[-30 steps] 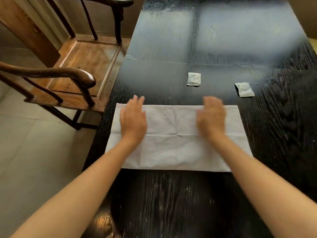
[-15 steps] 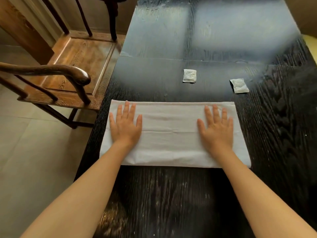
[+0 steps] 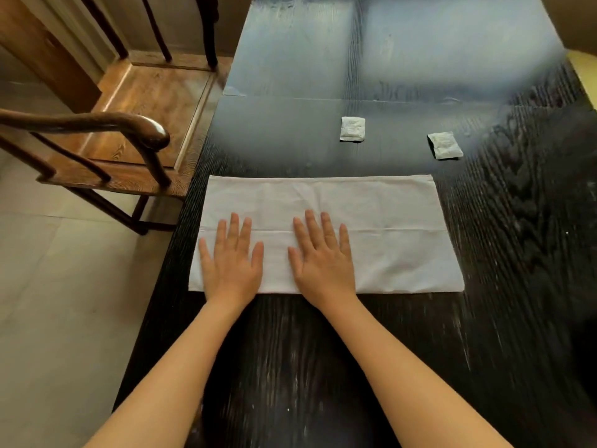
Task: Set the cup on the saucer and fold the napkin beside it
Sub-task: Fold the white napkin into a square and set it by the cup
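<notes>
White cloth, the napkin (image 3: 326,232), is lying as a long folded strip across the dark wooden surface (image 3: 323,367). Both palms are pressing flat on its left half, the left hand (image 3: 232,260) near its left end, the right hand (image 3: 324,258) just beside it, fingers (image 3: 234,226) spread. Two small packets (image 3: 352,129) are sitting farther away.

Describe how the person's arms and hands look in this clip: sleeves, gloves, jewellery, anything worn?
Both forearms are bare as far as the frame shows, with no sleeves visible. The left hand and right hand wear no gloves, and no rings, watch or bracelets show. Fingernails look short and unpainted.
</notes>
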`<state>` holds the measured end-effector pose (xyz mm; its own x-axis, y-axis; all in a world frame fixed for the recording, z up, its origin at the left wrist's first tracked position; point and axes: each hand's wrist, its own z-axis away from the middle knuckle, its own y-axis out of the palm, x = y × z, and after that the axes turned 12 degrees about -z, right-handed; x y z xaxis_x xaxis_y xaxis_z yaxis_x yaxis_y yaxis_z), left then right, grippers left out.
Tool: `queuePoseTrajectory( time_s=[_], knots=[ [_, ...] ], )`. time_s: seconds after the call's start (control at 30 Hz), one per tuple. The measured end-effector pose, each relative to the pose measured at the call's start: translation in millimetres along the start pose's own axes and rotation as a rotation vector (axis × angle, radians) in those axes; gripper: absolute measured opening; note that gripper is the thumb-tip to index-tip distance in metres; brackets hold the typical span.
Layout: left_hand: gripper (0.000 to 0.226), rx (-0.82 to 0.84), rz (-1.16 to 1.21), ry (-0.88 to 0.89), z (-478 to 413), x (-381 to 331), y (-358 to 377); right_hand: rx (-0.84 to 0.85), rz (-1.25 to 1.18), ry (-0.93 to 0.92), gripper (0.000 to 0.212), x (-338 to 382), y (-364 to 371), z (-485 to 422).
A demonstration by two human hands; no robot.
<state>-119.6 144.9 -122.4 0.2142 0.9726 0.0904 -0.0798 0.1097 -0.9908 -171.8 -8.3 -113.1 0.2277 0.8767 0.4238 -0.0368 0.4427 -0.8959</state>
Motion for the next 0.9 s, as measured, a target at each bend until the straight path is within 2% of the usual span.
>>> queuePoseTrajectory(
  time_s=[0.17, 0.43, 0.6, 0.67, 0.73, 0.8, 0.9],
  knots=[
    [0.061, -0.008, -0.038, 0.033, -9, 46, 1, -0.017, 0.060, 0.033, 0.064, -52, -21, 18],
    [0.062, 0.007, -0.054, 0.041, -9, 51, 2, -0.050, 0.124, 0.131, 0.066, -131, -62, 45],
    [0.063, 0.029, -0.203, 0.076, -11, 49, -7, 0.050, 0.132, 0.081, 0.067, -139, -81, 48],
    [0.064, -0.041, -0.267, 0.175, -7, 52, -12, 0.080, 0.143, 0.046, 0.072, -138, -89, 53],
    [0.066, -0.116, -0.287, 0.390, 4, 59, -16, 0.086, 0.215, -0.037, 0.076, -137, -97, 65],
    [0.071, -0.101, -0.304, 0.603, 19, 70, -21, 0.137, 0.380, -0.123, 0.073, -133, -99, 79],
    [0.054, -0.086, -0.486, 0.755, 33, 84, -18, 0.208, 0.537, -0.150, 0.059, -124, -98, 87]
  ],
)
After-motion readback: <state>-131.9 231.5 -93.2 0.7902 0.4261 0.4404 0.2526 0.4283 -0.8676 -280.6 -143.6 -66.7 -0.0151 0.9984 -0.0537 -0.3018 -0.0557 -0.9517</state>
